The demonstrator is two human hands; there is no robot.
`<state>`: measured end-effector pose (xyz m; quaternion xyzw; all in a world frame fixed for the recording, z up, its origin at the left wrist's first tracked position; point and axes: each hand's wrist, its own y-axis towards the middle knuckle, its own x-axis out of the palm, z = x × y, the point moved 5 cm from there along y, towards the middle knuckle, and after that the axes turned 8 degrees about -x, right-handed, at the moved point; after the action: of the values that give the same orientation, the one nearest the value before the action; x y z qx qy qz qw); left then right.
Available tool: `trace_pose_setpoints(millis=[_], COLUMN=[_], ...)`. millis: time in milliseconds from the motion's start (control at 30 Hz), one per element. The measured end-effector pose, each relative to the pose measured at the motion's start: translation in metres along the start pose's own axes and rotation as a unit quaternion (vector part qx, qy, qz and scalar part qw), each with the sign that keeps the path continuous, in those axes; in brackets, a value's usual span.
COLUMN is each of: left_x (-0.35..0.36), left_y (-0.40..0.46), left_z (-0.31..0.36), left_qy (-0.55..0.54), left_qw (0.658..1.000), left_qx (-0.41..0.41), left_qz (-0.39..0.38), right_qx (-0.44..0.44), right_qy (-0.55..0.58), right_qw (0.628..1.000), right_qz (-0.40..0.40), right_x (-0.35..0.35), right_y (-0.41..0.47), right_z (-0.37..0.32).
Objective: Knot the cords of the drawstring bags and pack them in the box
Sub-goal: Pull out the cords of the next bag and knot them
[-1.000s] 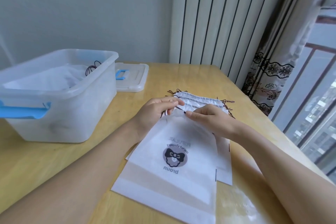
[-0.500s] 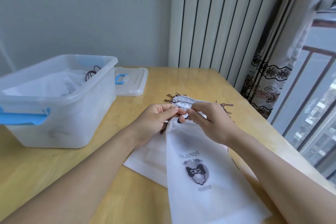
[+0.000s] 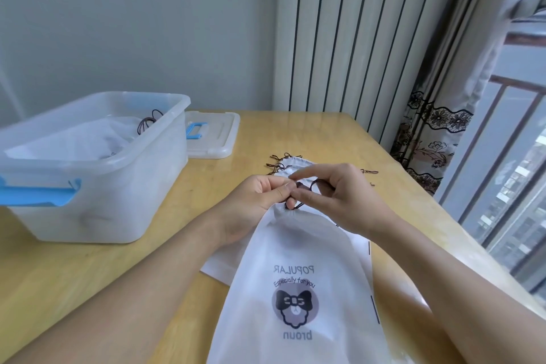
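Wooden table (image 3: 339,139) carries the box (image 3: 97,168), with packed bags inside, and a stack of bags (image 3: 292,165) beyond the hands. One bag (image 3: 295,289) hangs from its gathered mouth, raised so the cord (image 3: 307,189) is free for knotting. Left hand (image 3: 260,198) pinches the cord at the mouth; right hand (image 3: 334,192) pinches the loop with curled fingers (image 3: 304,195)

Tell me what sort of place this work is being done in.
Probably a room in a high-rise flat, not a workshop: a wooden table stands against a plain wall beside a patterned curtain, and the window with its railing looks out on tower blocks. That suggests home piecework.
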<state>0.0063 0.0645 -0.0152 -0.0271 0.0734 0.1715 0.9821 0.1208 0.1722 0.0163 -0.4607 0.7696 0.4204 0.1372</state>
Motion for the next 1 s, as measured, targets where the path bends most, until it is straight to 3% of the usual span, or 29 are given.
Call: trace_pose_setpoints(millis=[233, 367, 600, 733, 900, 1000], left_x=[0.004, 0.005, 0.007, 0.004, 0.005, 0.005], left_y=[-0.001, -0.001, -0.004, -0.005, -0.006, -0.006], left_z=[-0.001, 0.001, 0.006, 0.008, 0.010, 0.012], left_qy=[0.037, 0.013, 0.007, 0.034, 0.034, 0.010], left_qw=[0.999, 1.000, 1.000, 0.999, 0.999, 1.000], left_qx=[0.001, -0.007, -0.009, -0.012, 0.001, 0.001], left_qz=[-0.013, -0.017, -0.009, 0.017, 0.011, 0.008], right_qx=[-0.017, 0.012, 0.000, 0.014, 0.014, 0.063], right_qy=[-0.042, 0.005, 0.035, 0.026, 0.096, 0.160], right_qw=[0.999, 1.000, 0.998, 0.999, 0.995, 0.984], right_qz=[-0.001, 0.022, -0.058, -0.023, 0.011, 0.050], right_x=[-0.008, -0.007, -0.006, -0.004, -0.006, -0.003], right_y=[0.003, 0.003, 0.001, 0.000, 0.001, 0.001], right_z=[0.003, 0.010, 0.006, 0.007, 0.005, 0.011])
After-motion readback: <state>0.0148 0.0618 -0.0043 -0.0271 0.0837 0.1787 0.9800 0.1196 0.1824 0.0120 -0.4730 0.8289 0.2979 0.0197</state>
